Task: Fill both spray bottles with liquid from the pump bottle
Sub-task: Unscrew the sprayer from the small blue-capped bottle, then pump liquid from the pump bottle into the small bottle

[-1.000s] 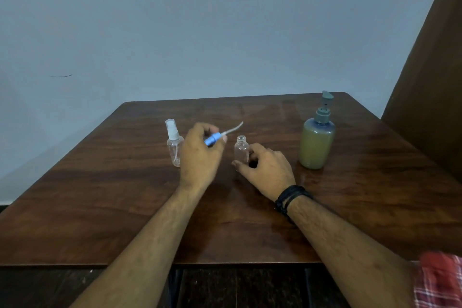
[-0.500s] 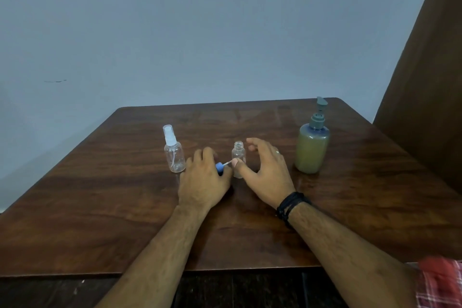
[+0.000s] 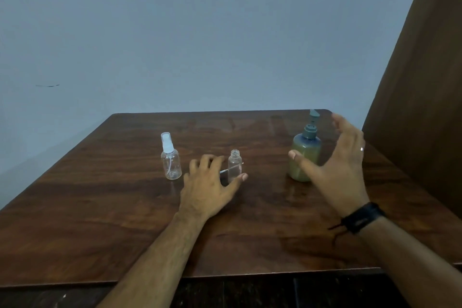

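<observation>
Right hand (image 3: pixel 342 165), fingers spread wide and holding nothing, hovers just beside the pump bottle (image 3: pixel 305 155) at the table's (image 3: pixel 100 207) far right; left hand (image 3: pixel 208 185) lies low on the wood, fingers loosely splayed, thumb tip at the base of the uncapped spray bottle (image 3: pixel 234 166); whether it grips anything I cannot tell; a thin dip tube (image 3: pixel 224 170) shows beside its fingers. Judged step: one bottle opened, filling not yet begun; next, the right hand must close on the pump bottle and bring its nozzle over the small open neck. Count: two spray bottles, one capped (image 3: pixel 171 160) at the left and one open; both look empty; one pump bottle; two hands.
</observation>
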